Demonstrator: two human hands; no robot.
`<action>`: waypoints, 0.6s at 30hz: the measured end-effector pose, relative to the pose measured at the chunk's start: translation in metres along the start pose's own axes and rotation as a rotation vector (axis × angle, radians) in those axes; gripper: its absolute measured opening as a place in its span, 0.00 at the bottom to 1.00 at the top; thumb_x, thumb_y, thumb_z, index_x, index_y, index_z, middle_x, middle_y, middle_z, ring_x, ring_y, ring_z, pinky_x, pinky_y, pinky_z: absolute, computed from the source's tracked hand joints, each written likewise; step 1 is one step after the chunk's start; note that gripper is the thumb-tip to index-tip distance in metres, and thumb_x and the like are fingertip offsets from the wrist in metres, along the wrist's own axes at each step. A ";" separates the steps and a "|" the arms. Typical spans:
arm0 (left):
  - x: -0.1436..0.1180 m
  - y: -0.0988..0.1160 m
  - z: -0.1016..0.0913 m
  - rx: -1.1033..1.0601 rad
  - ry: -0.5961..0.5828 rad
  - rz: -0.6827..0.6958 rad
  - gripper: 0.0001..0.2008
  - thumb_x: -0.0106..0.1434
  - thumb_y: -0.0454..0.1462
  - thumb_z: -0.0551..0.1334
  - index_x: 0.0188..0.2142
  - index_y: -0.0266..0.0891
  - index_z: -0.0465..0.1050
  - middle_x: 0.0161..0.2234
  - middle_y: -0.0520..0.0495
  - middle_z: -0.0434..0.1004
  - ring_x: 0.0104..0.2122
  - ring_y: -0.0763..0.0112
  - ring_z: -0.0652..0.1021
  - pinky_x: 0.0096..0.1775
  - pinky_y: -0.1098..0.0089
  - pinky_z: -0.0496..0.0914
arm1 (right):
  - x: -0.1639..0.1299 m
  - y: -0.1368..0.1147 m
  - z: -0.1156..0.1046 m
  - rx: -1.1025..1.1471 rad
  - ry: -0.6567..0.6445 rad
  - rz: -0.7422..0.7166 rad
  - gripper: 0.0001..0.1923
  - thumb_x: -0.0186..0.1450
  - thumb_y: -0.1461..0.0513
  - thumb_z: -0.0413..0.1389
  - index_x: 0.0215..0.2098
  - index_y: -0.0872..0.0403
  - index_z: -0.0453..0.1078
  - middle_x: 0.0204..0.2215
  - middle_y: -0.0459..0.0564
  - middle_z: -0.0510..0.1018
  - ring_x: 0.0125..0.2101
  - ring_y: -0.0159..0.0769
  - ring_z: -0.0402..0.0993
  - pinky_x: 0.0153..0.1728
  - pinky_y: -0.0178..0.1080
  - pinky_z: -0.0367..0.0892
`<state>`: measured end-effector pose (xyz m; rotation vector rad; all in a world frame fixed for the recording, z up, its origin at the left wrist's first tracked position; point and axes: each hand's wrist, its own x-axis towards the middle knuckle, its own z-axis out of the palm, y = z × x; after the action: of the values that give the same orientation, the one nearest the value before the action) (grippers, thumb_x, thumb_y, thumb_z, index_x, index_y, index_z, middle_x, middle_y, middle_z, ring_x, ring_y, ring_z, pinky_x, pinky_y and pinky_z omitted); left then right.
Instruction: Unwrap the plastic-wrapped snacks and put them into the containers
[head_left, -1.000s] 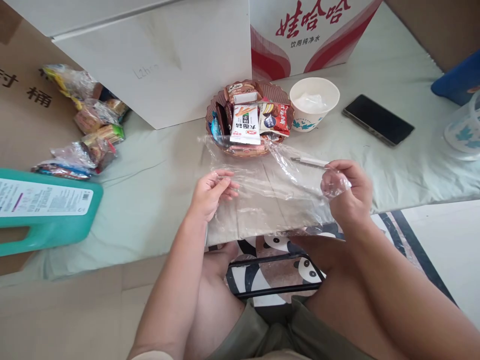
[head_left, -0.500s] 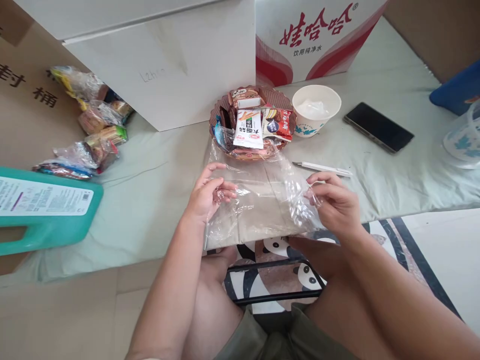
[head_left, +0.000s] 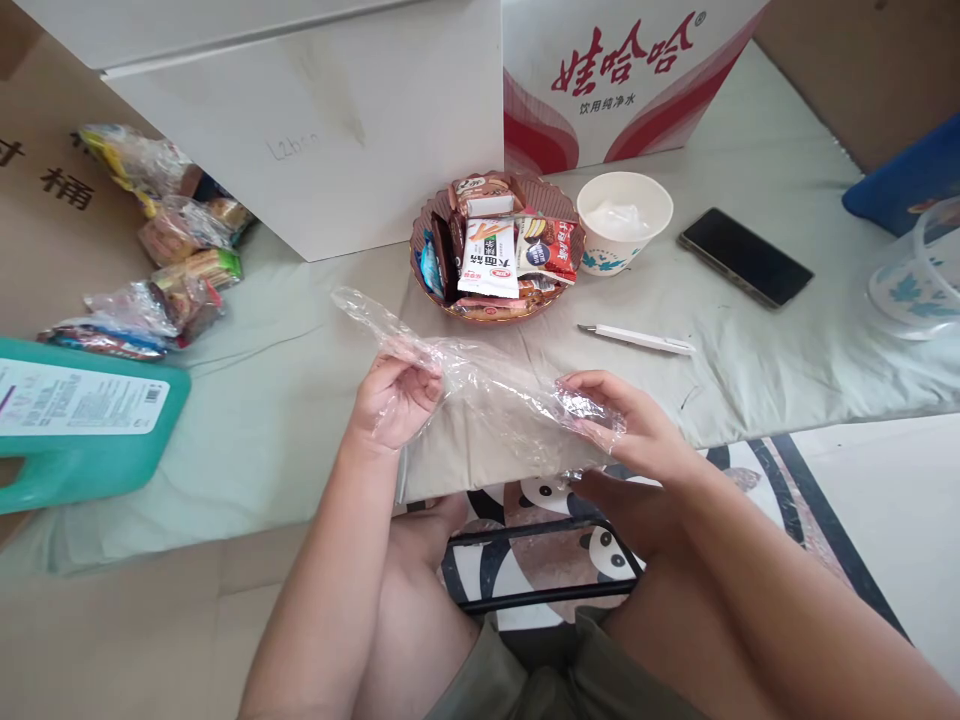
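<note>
A clear plastic bag (head_left: 499, 385) stretches between my hands above the front of the cloth-covered table. My left hand (head_left: 397, 395) is closed on its left part, and a loose end sticks out past the fingers toward the upper left. My right hand (head_left: 626, 420) grips the crumpled right end between thumb and fingers. Just beyond the bag stands a brown scalloped bowl (head_left: 551, 190) filled with wrapped snacks (head_left: 487, 255). To the right of the bag lies a white pen-like tool (head_left: 637, 338) with a dark tip.
A paper cup (head_left: 624, 225) with white contents stands beside the bowl. Farther right are a phone (head_left: 745, 256) and a clear plastic tub (head_left: 915, 275). Bagged snacks (head_left: 169, 240) and a teal jug (head_left: 105, 470) are at left. White boxes (head_left: 315, 140) stand behind.
The bag was spread wide and hanging in front of the bowl; now it is gathered into a narrower strip. My left hand has closed on it, and my right hand has shifted slightly left.
</note>
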<state>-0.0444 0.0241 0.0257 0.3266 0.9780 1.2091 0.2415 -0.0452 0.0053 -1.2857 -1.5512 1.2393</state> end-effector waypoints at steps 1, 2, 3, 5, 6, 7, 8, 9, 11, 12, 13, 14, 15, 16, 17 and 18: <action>0.001 0.000 0.000 0.012 0.005 0.010 0.14 0.54 0.28 0.68 0.20 0.38 0.66 0.21 0.52 0.79 0.18 0.74 0.80 0.20 0.79 0.74 | 0.000 0.000 0.001 -0.034 0.029 0.010 0.13 0.64 0.52 0.64 0.42 0.50 0.76 0.40 0.52 0.85 0.41 0.41 0.82 0.44 0.44 0.77; 0.001 0.001 -0.001 0.037 0.007 0.021 0.14 0.55 0.28 0.69 0.20 0.38 0.65 0.22 0.52 0.80 0.18 0.75 0.79 0.21 0.79 0.75 | 0.000 -0.001 0.000 -0.056 0.078 0.024 0.11 0.64 0.53 0.64 0.39 0.50 0.77 0.35 0.50 0.84 0.35 0.39 0.82 0.39 0.42 0.77; 0.002 0.002 -0.003 0.076 0.004 0.030 0.14 0.55 0.29 0.69 0.20 0.37 0.65 0.23 0.51 0.81 0.18 0.75 0.79 0.21 0.79 0.75 | 0.000 -0.001 0.000 -0.057 0.146 0.041 0.10 0.64 0.53 0.63 0.36 0.50 0.76 0.30 0.49 0.82 0.31 0.37 0.80 0.34 0.40 0.76; 0.004 0.005 -0.008 0.186 -0.020 0.039 0.15 0.55 0.30 0.70 0.20 0.37 0.65 0.26 0.48 0.83 0.19 0.74 0.80 0.21 0.78 0.75 | 0.002 0.000 -0.003 0.014 0.292 0.077 0.11 0.64 0.52 0.63 0.35 0.50 0.75 0.24 0.45 0.78 0.24 0.35 0.75 0.27 0.38 0.72; 0.004 0.007 -0.011 0.255 -0.040 0.030 0.15 0.54 0.31 0.72 0.20 0.37 0.66 0.27 0.47 0.83 0.19 0.73 0.81 0.21 0.78 0.74 | 0.003 0.000 -0.005 0.080 0.352 0.086 0.12 0.63 0.51 0.64 0.36 0.49 0.73 0.21 0.43 0.75 0.21 0.34 0.73 0.24 0.37 0.70; 0.004 0.009 -0.015 0.327 -0.066 0.014 0.15 0.52 0.31 0.73 0.20 0.37 0.67 0.27 0.46 0.83 0.20 0.72 0.81 0.21 0.78 0.74 | 0.005 0.001 -0.007 0.154 0.394 0.092 0.13 0.63 0.50 0.64 0.37 0.48 0.71 0.19 0.41 0.72 0.19 0.32 0.70 0.21 0.36 0.67; 0.004 0.011 -0.019 0.396 -0.096 -0.007 0.14 0.50 0.32 0.74 0.21 0.37 0.69 0.26 0.45 0.83 0.20 0.70 0.81 0.20 0.78 0.74 | 0.006 0.001 -0.009 0.225 0.418 0.094 0.14 0.62 0.49 0.64 0.36 0.47 0.69 0.18 0.39 0.69 0.17 0.31 0.66 0.19 0.35 0.65; 0.003 0.013 -0.022 0.455 -0.129 -0.029 0.13 0.48 0.33 0.76 0.21 0.37 0.71 0.25 0.45 0.82 0.19 0.69 0.81 0.20 0.76 0.75 | 0.007 0.001 -0.011 0.290 0.427 0.094 0.15 0.62 0.48 0.64 0.36 0.47 0.67 0.17 0.38 0.67 0.16 0.30 0.64 0.18 0.35 0.63; 0.001 0.016 -0.028 0.529 -0.201 -0.054 0.12 0.45 0.36 0.78 0.23 0.37 0.76 0.22 0.45 0.80 0.18 0.67 0.80 0.20 0.73 0.75 | 0.008 0.001 -0.016 0.394 0.416 0.096 0.17 0.61 0.49 0.64 0.34 0.47 0.63 0.17 0.37 0.65 0.15 0.29 0.61 0.18 0.34 0.61; 0.000 0.017 -0.029 0.538 -0.233 -0.045 0.13 0.45 0.38 0.79 0.23 0.37 0.78 0.21 0.45 0.79 0.17 0.67 0.79 0.20 0.72 0.75 | 0.009 0.001 -0.018 0.431 0.399 0.106 0.17 0.61 0.50 0.64 0.33 0.47 0.61 0.18 0.37 0.65 0.16 0.29 0.62 0.18 0.34 0.62; -0.002 0.017 -0.029 0.536 -0.257 -0.024 0.13 0.44 0.38 0.79 0.23 0.36 0.79 0.21 0.44 0.79 0.17 0.67 0.79 0.20 0.71 0.75 | 0.009 0.001 -0.021 0.461 0.386 0.117 0.16 0.60 0.51 0.63 0.32 0.47 0.60 0.18 0.38 0.65 0.16 0.29 0.62 0.19 0.35 0.62; -0.003 0.017 -0.028 0.528 -0.271 0.001 0.12 0.43 0.38 0.79 0.22 0.36 0.79 0.22 0.44 0.79 0.17 0.67 0.78 0.20 0.71 0.75 | 0.009 0.001 -0.023 0.487 0.379 0.131 0.16 0.60 0.53 0.63 0.32 0.47 0.59 0.19 0.38 0.65 0.17 0.30 0.63 0.19 0.35 0.62; -0.004 0.017 -0.026 0.517 -0.277 0.032 0.11 0.43 0.36 0.78 0.22 0.36 0.79 0.23 0.44 0.80 0.17 0.68 0.78 0.20 0.72 0.74 | 0.010 0.001 -0.025 0.508 0.378 0.151 0.15 0.59 0.54 0.62 0.32 0.47 0.59 0.20 0.39 0.66 0.17 0.30 0.64 0.20 0.36 0.63; -0.004 0.016 -0.024 0.501 -0.276 0.066 0.09 0.43 0.35 0.77 0.21 0.36 0.79 0.24 0.44 0.80 0.17 0.69 0.78 0.20 0.72 0.74 | 0.010 0.001 -0.027 0.526 0.381 0.175 0.13 0.58 0.56 0.61 0.31 0.47 0.59 0.21 0.40 0.67 0.18 0.31 0.66 0.21 0.36 0.64; -0.003 0.014 -0.022 0.478 -0.270 0.098 0.07 0.44 0.35 0.75 0.21 0.36 0.80 0.24 0.43 0.80 0.18 0.69 0.78 0.21 0.72 0.75 | 0.010 0.001 -0.028 0.542 0.385 0.200 0.12 0.57 0.57 0.61 0.31 0.48 0.60 0.22 0.41 0.69 0.19 0.32 0.68 0.22 0.37 0.66; -0.002 0.012 -0.020 0.446 -0.261 0.119 0.06 0.46 0.37 0.73 0.22 0.36 0.80 0.25 0.43 0.80 0.20 0.68 0.79 0.23 0.71 0.76 | 0.011 0.001 -0.029 0.560 0.386 0.218 0.10 0.56 0.57 0.60 0.30 0.48 0.62 0.24 0.43 0.71 0.21 0.33 0.70 0.24 0.39 0.68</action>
<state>-0.0672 0.0214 0.0233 0.8836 1.0029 1.0138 0.2669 -0.0287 0.0110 -1.2377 -0.7336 1.3370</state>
